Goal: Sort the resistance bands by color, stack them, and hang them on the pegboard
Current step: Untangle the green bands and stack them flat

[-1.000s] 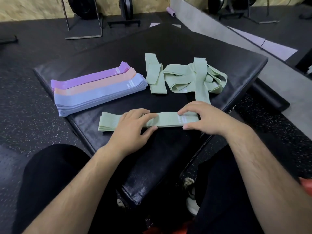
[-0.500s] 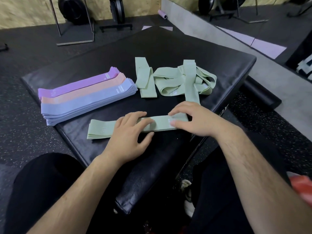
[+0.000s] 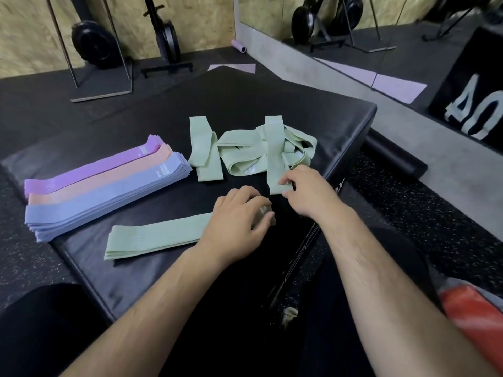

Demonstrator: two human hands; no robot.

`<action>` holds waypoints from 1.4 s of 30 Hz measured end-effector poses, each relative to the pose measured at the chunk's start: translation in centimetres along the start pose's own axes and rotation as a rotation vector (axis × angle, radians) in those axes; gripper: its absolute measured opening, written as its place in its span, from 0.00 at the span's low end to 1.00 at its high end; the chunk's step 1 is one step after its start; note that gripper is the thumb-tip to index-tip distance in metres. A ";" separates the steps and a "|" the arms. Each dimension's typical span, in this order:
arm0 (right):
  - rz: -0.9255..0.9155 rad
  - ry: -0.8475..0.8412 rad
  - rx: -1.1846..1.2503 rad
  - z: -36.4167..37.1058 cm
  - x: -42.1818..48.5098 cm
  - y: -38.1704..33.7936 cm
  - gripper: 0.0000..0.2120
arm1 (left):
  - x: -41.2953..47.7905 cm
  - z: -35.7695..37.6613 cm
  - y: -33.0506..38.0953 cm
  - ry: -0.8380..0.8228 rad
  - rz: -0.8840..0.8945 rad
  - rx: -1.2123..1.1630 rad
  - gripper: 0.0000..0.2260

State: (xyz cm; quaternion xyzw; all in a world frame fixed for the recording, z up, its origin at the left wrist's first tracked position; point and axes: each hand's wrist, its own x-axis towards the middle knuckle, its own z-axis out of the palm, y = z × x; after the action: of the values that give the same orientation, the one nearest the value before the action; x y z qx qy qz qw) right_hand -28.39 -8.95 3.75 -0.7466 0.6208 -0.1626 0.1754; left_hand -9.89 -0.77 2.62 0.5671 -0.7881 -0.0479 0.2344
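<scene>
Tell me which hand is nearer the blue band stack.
Left. The left hand grips the flat green band, right of the blue stack; the right hand, farther right, pinches a loose green band.

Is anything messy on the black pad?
Yes. The green heap at the pad's far side is tangled, its bands looped and crossing each other; the right hand pinches one. The purple, orange and blue stacks beside it lie flat and even, like the green band the left hand holds.
</scene>
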 end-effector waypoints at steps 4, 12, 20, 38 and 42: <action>-0.043 0.040 -0.015 -0.2 -0.1 -0.4 0.12 | 0.1 -0.4 0.2 0.017 -0.020 -0.044 0.18; -0.273 0.182 0.230 -0.7 -1.6 -4.0 0.11 | -0.3 -3.6 0.2 0.154 -0.052 -0.363 0.17; -0.468 0.217 0.151 1.7 -2.9 -8.9 0.10 | -3.0 -5.1 -3.0 0.250 -0.116 -0.419 0.20; -0.431 0.115 0.161 3.6 -2.1 -9.6 0.07 | -3.9 -6.0 -6.9 0.383 -0.163 -0.273 0.02; -0.503 0.147 0.171 3.9 -1.9 -10.5 0.06 | -4.1 -6.9 -6.8 0.355 -0.214 -0.375 0.02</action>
State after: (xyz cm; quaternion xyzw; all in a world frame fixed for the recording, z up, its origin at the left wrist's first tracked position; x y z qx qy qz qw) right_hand -17.77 -5.09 5.11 -0.8460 0.4107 -0.3067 0.1465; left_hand -0.04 1.89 5.09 0.5933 -0.6478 -0.1173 0.4632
